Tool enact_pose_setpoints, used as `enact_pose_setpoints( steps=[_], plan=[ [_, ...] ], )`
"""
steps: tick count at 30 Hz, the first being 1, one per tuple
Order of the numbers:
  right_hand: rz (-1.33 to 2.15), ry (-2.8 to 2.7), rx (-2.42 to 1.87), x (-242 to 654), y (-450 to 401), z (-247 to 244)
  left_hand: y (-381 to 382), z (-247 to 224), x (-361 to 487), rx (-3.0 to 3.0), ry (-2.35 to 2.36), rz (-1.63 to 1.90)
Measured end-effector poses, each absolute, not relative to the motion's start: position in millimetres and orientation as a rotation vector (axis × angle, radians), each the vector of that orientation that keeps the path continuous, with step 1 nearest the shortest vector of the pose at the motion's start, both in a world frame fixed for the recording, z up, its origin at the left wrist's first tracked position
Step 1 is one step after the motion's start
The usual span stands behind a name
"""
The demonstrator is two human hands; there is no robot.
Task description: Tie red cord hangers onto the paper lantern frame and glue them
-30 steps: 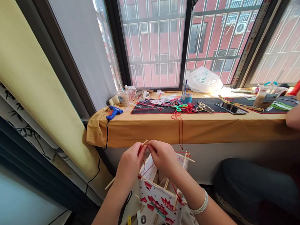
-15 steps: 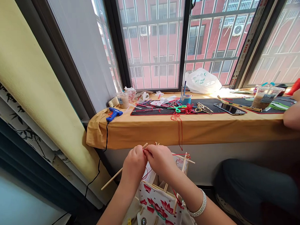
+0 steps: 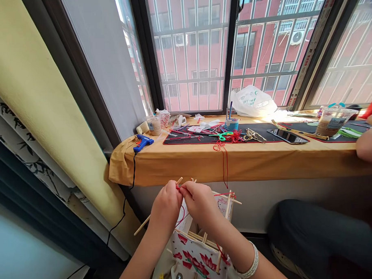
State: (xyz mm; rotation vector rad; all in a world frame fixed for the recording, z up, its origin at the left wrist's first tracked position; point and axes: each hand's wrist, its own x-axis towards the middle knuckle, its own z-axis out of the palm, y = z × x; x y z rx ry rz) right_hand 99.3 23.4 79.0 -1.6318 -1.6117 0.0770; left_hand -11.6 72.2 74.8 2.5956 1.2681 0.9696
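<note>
Closed around a thin wooden stick point(image 3: 142, 225), my left hand point(image 3: 167, 203) is above the lap, the stick's lower end poking out to the left. My right hand point(image 3: 199, 200) pinches red cord point(image 3: 178, 188) at the stick, its fingertips close to the left ones. Below and behind the hands rests a frame of wooden sticks point(image 3: 228, 209) with white panels. Its front panel point(image 3: 194, 259) bears red flowers and green leaves. Red cord is tied at the frame's right corners, and a loop of it hangs between the hands. The wrists and hands hide part of the frame.
The cloth-covered ledge point(image 3: 180, 164) holds a blue glue gun point(image 3: 143, 143), green scissors point(image 3: 221, 136), a phone point(image 3: 288, 136), drink cups point(image 3: 331, 120) and a plastic bag point(image 3: 253, 101). Red cord point(image 3: 225, 166) hangs off its edge. A person's arm point(image 3: 369, 143) and leg are at the right.
The stick's lower end has shifted right and slightly up. The red cord at the fingertips shows more, and the view has moved slightly.
</note>
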Motion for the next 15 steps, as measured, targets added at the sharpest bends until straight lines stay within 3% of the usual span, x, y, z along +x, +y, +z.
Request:
enact_pose_setpoints(
  steps=[6, 15],
  plan=[
    [0.259, -1.563, -1.360, 117.5, 19.1, 85.1, 61.9, 85.4, -22.2, 2.080, 0.808, 0.914],
    [0.154, -1.679, -1.377, 116.0, 12.9, 90.7, 62.2, 83.0, -21.3, 1.585, 0.603, 0.849]
  ],
)
